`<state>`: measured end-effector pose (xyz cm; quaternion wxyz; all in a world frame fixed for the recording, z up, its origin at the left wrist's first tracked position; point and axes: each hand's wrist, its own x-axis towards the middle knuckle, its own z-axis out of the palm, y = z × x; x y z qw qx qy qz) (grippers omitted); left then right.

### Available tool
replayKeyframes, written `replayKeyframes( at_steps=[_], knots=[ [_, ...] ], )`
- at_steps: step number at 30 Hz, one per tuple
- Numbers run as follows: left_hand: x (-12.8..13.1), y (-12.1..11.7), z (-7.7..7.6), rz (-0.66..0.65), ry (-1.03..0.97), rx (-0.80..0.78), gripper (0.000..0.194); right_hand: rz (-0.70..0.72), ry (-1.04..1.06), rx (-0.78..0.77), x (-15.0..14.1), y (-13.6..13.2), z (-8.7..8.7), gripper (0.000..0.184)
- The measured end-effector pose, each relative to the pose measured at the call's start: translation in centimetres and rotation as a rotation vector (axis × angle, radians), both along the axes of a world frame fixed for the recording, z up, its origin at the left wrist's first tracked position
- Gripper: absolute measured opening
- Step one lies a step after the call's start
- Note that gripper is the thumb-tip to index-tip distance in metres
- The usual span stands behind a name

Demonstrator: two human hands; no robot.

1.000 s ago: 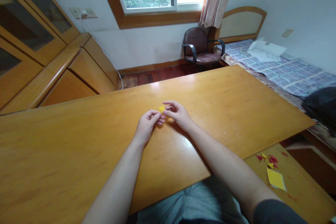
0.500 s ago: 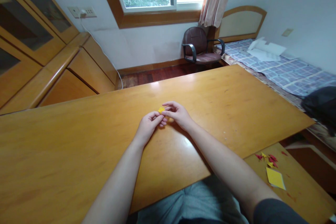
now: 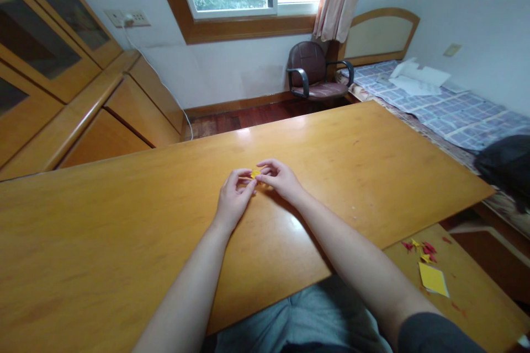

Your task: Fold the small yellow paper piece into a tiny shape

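Observation:
A small folded piece of yellow paper (image 3: 255,174) is held just above the wooden table (image 3: 124,220), between my two hands. My left hand (image 3: 234,194) pinches its left side, thumb below and fingers curled behind. From the other side, my right hand (image 3: 280,179) grips the paper between thumb and fingertips. The fingers partly cover the paper, so its exact folds cannot be made out.
On a lower surface at the right lie several small red and yellow folded paper pieces (image 3: 426,252) and a stack of yellow square paper (image 3: 433,279). A brown armchair (image 3: 309,74), a bed (image 3: 464,113) and a wooden cabinet (image 3: 111,113) stand beyond the table.
My left hand has shifted its grip: its fingers are raised and more arched at the paper's left side. My right hand has hardly moved.

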<state>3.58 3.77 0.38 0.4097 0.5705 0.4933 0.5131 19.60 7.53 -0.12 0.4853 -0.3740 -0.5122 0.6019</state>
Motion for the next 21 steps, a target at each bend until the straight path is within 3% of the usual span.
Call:
replayKeyframes(
  at_steps=[7,16,21],
  knots=[
    [-0.71,0.16,0.34,-0.015,0.119,0.101,0.016,0.018,-0.032,0.014,0.02,-0.12,0.15,0.041],
    [-0.71,0.38,0.43,0.014,0.094,0.073,0.019,-0.050,-0.021,-0.006,-0.06,-0.08,0.30,0.036],
    [-0.71,0.52,0.02,0.070,0.025,0.063,0.019,0.016,-0.038,-0.006,-0.20,-0.33,0.51,0.030]
  ],
)
